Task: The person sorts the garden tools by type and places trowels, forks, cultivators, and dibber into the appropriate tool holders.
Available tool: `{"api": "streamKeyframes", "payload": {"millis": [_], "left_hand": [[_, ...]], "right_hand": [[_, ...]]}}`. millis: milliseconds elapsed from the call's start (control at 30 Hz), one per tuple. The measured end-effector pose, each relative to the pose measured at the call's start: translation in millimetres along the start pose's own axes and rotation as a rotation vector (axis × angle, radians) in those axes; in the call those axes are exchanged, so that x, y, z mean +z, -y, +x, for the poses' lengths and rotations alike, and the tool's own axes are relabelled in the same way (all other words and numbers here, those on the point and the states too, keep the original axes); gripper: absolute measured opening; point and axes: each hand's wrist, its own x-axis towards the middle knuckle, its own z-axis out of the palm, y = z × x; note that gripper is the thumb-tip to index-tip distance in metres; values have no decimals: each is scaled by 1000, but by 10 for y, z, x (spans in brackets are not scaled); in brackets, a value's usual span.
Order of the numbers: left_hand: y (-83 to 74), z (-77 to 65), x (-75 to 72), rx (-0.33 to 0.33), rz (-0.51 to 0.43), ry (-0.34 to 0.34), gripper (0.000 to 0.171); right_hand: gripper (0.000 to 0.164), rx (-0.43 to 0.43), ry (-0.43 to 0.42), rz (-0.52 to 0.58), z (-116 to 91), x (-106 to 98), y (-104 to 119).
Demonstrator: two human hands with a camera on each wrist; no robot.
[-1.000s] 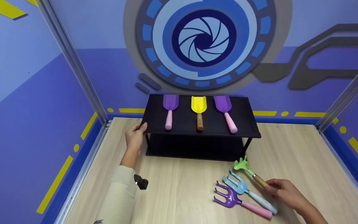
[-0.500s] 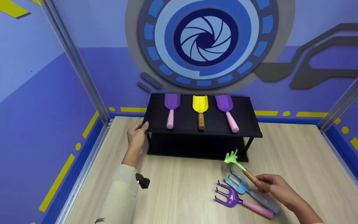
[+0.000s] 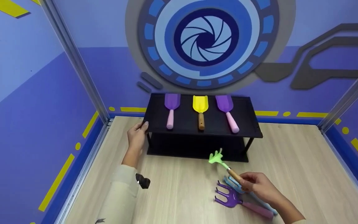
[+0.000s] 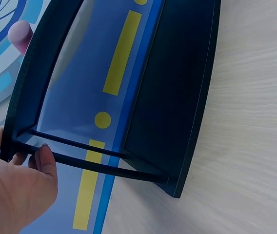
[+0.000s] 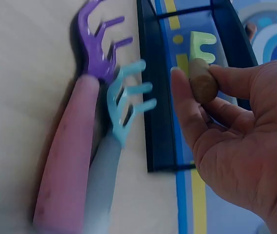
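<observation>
My right hand (image 3: 258, 186) pinches the wooden handle of a small green hand rake (image 3: 217, 157), lifted off the table with its tines toward the black two-tier rack (image 3: 185, 129). In the right wrist view the handle's butt end (image 5: 204, 90) sits between thumb and fingers. Below that hand lie a purple rake with a pink handle (image 3: 228, 199) and a light blue rake (image 5: 124, 97), partly covered by the hand in the head view. My left hand (image 3: 137, 135) grips the rack's left front corner, its fingers around the top of the post (image 4: 99, 168) in the left wrist view.
On the rack's top shelf lie two purple scoops with pink handles, one at left (image 3: 172, 102) and one at right (image 3: 224, 104), and a yellow scoop (image 3: 200, 104) between them. The lower shelf (image 4: 175, 87) is bare. A patterned blue wall (image 3: 110, 68) stands behind.
My right hand has lifted the green rake and carried it leftward, from beside the light blue rake to in front of the rack. My left hand keeps its grip on the rack's corner.
</observation>
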Motion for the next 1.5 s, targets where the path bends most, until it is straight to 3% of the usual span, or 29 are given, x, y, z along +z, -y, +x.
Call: {"api": "streamKeyframes", "payload": {"millis": [333,533,733,967,1233,1500], "left_hand": [[3,-11,26,29,37,-33,41],[8,-42,30,47,6,-42,45],[7,-28,21,45,4,-26,47],[23,2,17,55,18,-53,42],[10,1,21,46,51,-50,43],[40,6,48,24,59,-29,46]], "right_hand": [[29,-61,-4,-39,239,437,129],[28,-69,-16,-52,364,694,187],[24,-50,-86,-38,518,1001,239],[20,-51,-175,-78,693,1330,278],[21,-54,-188,-76,885,1530,288],[22,7,-206,-54,970,1600,287]]}}
